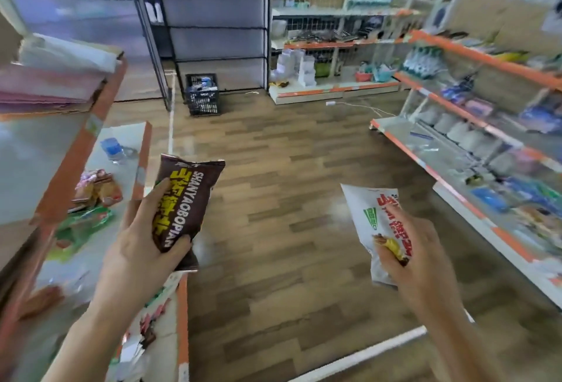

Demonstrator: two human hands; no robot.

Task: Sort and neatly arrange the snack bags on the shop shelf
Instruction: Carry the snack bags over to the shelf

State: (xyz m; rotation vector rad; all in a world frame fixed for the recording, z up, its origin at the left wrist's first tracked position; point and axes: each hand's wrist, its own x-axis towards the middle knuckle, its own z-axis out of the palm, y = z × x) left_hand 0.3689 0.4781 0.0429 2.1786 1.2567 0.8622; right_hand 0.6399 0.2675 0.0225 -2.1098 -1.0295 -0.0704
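Observation:
My left hand [143, 241] grips a dark brown snack bag [186, 199] with yellow lettering, held upright beside the shelf on my left. My right hand [409, 247] grips a white snack bag [369, 214] with red and green print, held out over the wooden floor. The shop shelf [143, 168] with orange edge strips stands at my left; several snack bags lie loosely on it, among them orange-pink ones [97, 188] and a green one [82, 226]. More bags [152, 317] lie on the lower board near my left forearm.
A small water bottle [114, 150] stands on the left shelf. A black crate [203, 94] sits on the floor by a dark rack. Stocked shelves with orange strips [474, 168] run along the right and back. A cable and plug [331, 103] lie on the floor.

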